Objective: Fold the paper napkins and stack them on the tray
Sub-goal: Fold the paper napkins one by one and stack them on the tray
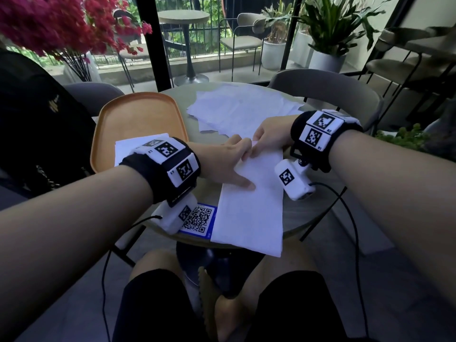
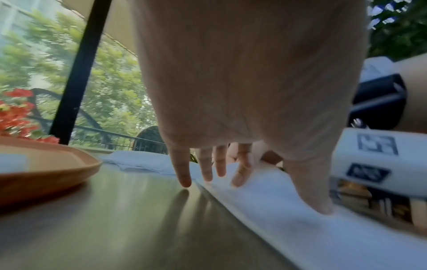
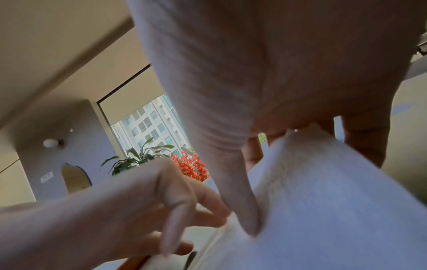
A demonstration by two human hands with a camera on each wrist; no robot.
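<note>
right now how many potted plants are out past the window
3 in the head view: one white pot beside the patio chair, a second behind it, a third rightmost. Others may be hidden.

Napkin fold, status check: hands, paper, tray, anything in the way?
Left hand pressing flat on napkin; right hand pinching its far end. One folded napkin on tray; loose pile waiting. QR card partly under napkin, not blocking.

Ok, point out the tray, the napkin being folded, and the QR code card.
tray (image 1: 138,112), head view, bare orange floor.
napkin being folded (image 1: 249,213), head view, middle of the white strip.
QR code card (image 1: 197,218), head view, printed code.
</note>
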